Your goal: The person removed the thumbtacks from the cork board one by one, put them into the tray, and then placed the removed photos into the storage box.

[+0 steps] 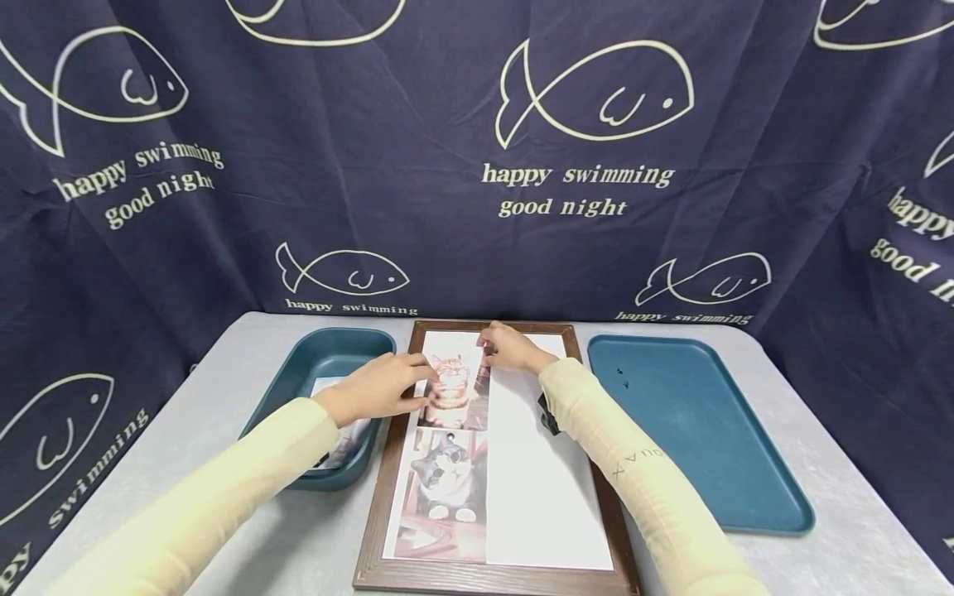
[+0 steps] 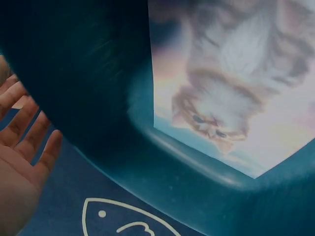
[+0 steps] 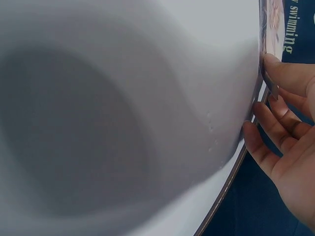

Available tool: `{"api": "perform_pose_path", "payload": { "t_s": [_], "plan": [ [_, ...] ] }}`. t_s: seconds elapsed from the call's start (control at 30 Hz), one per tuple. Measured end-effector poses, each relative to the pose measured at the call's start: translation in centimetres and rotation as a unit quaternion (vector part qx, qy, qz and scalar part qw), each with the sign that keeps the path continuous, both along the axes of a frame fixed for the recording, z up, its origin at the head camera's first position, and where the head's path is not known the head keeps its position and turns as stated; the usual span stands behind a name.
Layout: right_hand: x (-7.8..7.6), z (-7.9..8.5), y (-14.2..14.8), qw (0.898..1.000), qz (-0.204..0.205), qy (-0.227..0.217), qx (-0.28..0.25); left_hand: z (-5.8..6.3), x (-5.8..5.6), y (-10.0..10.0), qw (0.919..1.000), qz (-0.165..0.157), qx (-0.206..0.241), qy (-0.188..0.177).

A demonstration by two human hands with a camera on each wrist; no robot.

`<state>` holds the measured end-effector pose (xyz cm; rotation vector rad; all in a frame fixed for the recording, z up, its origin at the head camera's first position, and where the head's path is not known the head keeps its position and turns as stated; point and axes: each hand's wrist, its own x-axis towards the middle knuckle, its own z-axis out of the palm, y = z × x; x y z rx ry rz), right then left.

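A photo of an orange cat (image 1: pixel 450 397) lies over the upper left of a white sheet (image 1: pixel 547 497) inside a brown wooden frame (image 1: pixel 447 574). My right hand (image 1: pixel 514 349) pinches its upper right edge between thumb and finger; in the right wrist view that photo's edge (image 3: pixel 275 29) shows at the thumb. At the photo's left side is my left hand (image 1: pixel 380 387), fingers spread and loosely bent near its edge. Below lies a photo of a grey and white cat (image 1: pixel 445 480) at the frame's lower left.
Left of the frame stands a deep teal bin (image 1: pixel 320 480) holding another cat photo (image 2: pixel 216 108). A flat teal tray (image 1: pixel 701 430) lies on the right of the pale table (image 1: pixel 857 530). Behind hangs a dark blue curtain (image 1: pixel 447 223) with fish drawings.
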<state>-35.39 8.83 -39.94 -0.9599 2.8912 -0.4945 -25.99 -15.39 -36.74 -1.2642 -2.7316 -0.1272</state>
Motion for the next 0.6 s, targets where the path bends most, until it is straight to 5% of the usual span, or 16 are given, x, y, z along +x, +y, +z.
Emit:
{"api": "perform_pose_path", "payload": {
  "t_s": [0.6],
  "plan": [
    [-0.6,-0.4,0.0,0.999,0.005,-0.012,-0.040,2.4,0.4,-4.0,0.9966,0.074,0.019,-0.031]
  ]
}}
